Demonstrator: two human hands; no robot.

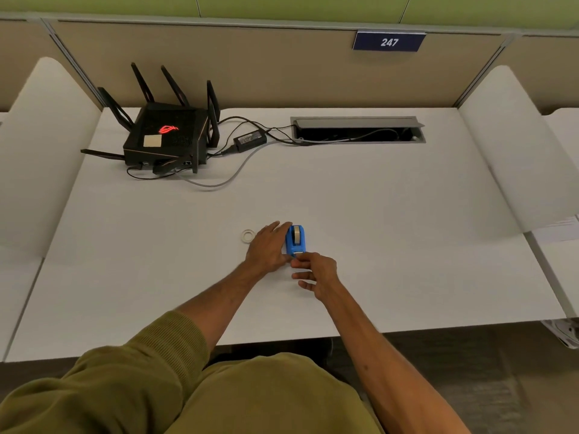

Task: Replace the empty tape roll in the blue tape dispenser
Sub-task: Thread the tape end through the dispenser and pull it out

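- The fingers (297,262) of the right hand (316,274) pinch at the cutter end of the blue tape dispenser (295,241), maybe on the tape end.
- The left hand (266,245) lies flat against its side, fingers loose, holding it steady on the white desk (376,230).
- A small, see-through tape ring (248,235) lies just left.
- The dispenser looks light and slippery, so hold its sides.

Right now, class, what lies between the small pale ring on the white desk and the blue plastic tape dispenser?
In the head view, the person's left hand lies between the small pale ring and the blue plastic tape dispenser, resting against the dispenser's side.
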